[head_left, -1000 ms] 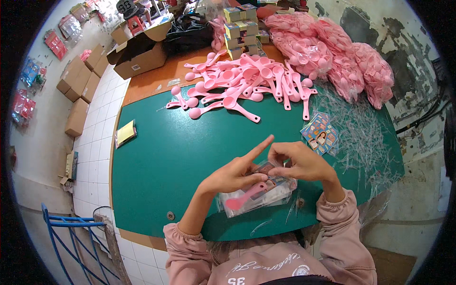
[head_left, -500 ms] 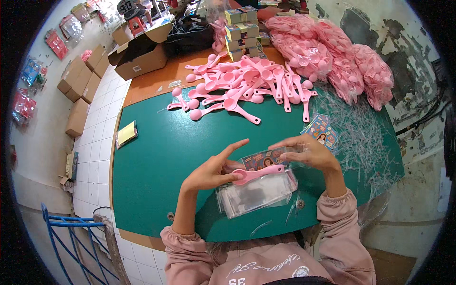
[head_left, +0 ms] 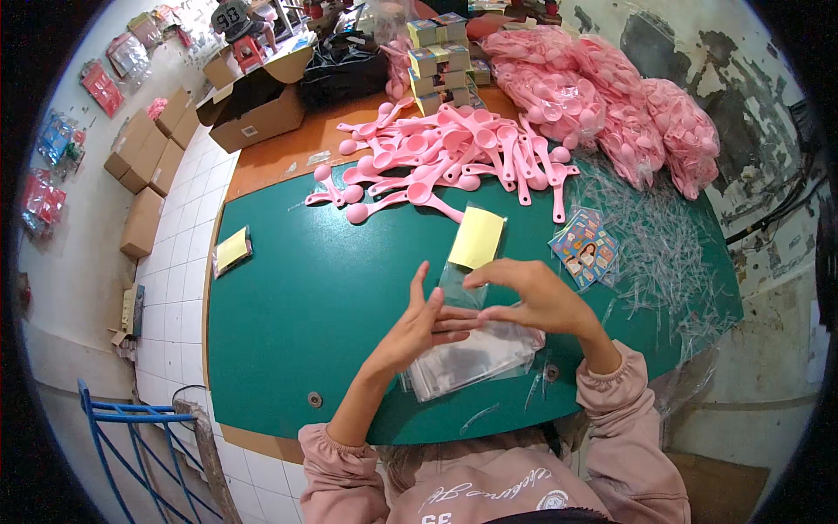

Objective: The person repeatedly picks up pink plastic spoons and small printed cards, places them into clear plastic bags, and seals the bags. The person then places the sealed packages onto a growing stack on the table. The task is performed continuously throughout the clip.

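Note:
A clear plastic bag [head_left: 463,283] with a yellow card [head_left: 477,237] at its far end lies between my hands, its clear end toward me. My right hand [head_left: 550,301] curls over this end with thumb and fingers closed around it. Beside it, my left hand [head_left: 412,334] has its fingers stretched out flat, their tips meeting the right fingertips at the bag's near end. Under both hands rests a stack of empty clear bags [head_left: 471,360]. The pink measuring spoon seen earlier between my hands is out of sight.
Pink measuring spoons [head_left: 454,153] lie heaped across the green table [head_left: 288,332]. Printed cards [head_left: 587,249] sit at right beside scattered clear plastic strips [head_left: 668,253]. A yellow-backed packet [head_left: 232,251] lies left. Bagged pink spoons [head_left: 602,105], card stacks [head_left: 438,61] and an open carton [head_left: 257,113] stand behind.
The printed card and pink spoon no longer show between my hands; a yellow card in a clear bag, pointing away, is there instead. My right hand has moved left, close to my left.

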Tool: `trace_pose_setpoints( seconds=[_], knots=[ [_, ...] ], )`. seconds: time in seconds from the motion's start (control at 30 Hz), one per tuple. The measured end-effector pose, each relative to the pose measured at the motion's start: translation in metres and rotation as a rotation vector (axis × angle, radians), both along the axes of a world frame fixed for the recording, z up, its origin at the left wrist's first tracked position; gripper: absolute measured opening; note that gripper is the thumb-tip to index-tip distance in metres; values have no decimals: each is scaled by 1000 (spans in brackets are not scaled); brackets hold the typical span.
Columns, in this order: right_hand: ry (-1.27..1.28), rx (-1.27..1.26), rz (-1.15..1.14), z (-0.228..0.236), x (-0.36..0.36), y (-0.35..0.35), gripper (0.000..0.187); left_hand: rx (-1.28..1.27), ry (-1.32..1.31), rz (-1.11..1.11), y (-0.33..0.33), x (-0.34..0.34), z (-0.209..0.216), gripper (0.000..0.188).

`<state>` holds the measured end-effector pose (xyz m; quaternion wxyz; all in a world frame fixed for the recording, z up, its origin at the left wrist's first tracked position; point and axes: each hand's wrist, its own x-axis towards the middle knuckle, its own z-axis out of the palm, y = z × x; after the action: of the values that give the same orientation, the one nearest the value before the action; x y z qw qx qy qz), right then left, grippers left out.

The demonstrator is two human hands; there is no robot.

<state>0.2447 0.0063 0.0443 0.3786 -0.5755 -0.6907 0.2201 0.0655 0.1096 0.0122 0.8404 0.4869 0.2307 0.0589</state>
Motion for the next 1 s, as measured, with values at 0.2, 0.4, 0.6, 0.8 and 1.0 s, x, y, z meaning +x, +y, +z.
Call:
trace_pose_setpoints(
  seconds=[0.2,0.4,0.6,0.8,1.0],
  knots=[
    [-153,-47,-186,-21,-17,0,22,64,13,-55,1,-4,-13,60],
    [-140,-35,-299,-31,-46,10,20,265,62,137,3,-4,-14,50],
    [-135,-63,-250,-29,-47,10,18,125,33,125,-3,-4,-13,49],
    [-351,-15,-185,-27,-55,4,15,133,23,115,-2,-4,-10,48],
    [-353,-7,41,-24,-55,-6,15,87,62,-50,2,-4,-15,45]
  ],
)
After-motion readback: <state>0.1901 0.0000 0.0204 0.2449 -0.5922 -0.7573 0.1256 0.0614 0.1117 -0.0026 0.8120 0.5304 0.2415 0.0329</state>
